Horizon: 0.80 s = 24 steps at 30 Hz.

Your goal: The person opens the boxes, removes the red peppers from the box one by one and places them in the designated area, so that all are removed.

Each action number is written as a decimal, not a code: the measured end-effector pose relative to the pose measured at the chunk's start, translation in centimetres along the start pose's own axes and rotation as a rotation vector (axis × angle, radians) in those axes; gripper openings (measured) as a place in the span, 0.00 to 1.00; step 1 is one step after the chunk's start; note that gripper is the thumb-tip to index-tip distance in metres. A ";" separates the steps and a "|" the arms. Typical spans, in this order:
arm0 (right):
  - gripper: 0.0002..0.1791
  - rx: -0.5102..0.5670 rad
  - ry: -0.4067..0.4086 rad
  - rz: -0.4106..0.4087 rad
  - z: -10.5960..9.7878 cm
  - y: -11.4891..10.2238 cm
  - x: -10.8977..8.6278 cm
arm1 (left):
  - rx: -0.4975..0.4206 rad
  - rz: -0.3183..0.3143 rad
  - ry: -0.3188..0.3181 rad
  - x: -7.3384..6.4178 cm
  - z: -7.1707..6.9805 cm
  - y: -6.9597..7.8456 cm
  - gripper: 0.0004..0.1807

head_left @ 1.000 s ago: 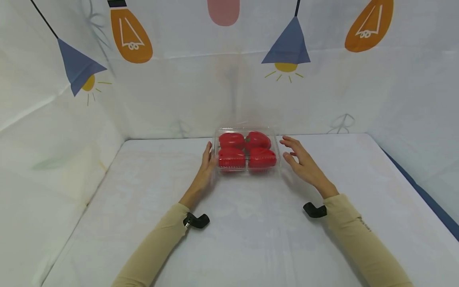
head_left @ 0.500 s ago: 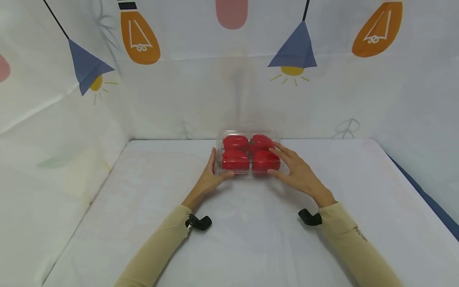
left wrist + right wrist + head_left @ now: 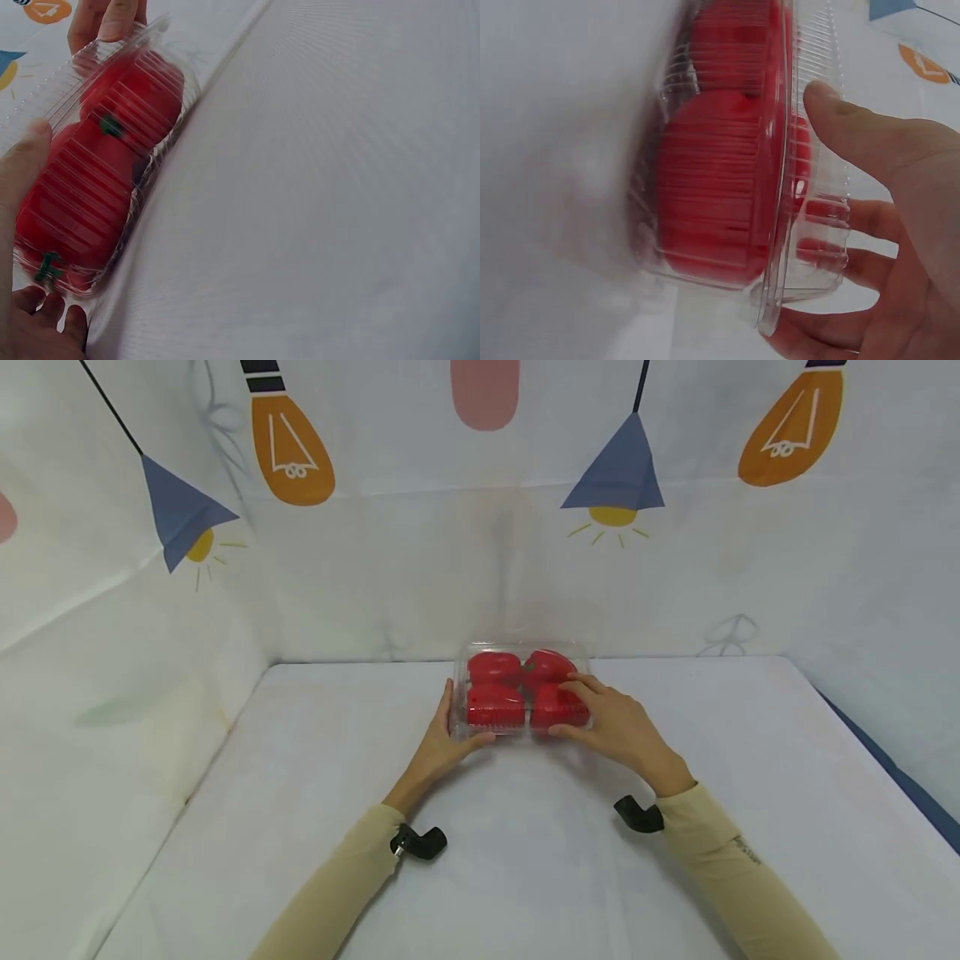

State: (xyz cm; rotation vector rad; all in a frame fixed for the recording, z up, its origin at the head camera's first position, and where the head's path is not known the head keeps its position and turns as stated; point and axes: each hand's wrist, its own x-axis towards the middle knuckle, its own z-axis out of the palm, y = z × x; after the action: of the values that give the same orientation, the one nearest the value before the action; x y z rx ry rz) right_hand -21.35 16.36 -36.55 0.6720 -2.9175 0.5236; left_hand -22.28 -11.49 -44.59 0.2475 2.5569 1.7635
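In my head view, a clear plastic box (image 3: pixel 480 648) holding 4 red fruits (image 3: pixel 495 706) sits at the centre of the frame, on the far edge of a white table (image 3: pixel 525 860). The left hand (image 3: pixel 435 747) holds its left near corner, fingers along the side, thumb spread away along the front. The right hand (image 3: pixel 626 731) grips the right near corner, thumb at the front, fingertips over the top. I see printed lamps (image 3: pixel 615 464) on the white backdrop (image 3: pixel 412 577) above.

In my left wrist view, the box tilts across the upper left; the left thumb lies on its lid and 3 fingertips show at its lower end.

In my right wrist view, the box fills the centre; the right thumb presses the ribbed lid, with spread fingers behind it. I cannot tell how firmly either hand pinches.
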 end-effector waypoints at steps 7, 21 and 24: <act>0.40 -0.084 -0.012 -0.032 0.1 -0.4 0.3 | 0.003 0.015 0.008 -0.2 -0.1 -0.2 0.63; 0.38 -0.120 0.007 -0.121 -0.1 0.1 0.4 | 0.004 0.007 0.011 -0.3 -0.2 0.0 0.61; 0.38 -0.125 0.003 -0.113 0.0 0.2 0.2 | 0.007 0.002 -0.010 -0.4 -0.2 0.5 0.60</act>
State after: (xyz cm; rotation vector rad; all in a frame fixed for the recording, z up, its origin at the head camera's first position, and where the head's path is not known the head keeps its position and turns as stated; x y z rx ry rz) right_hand -21.67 16.44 -36.57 0.8110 -2.8592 0.3263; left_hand -21.82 -11.57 -44.10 0.2580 2.5572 1.7494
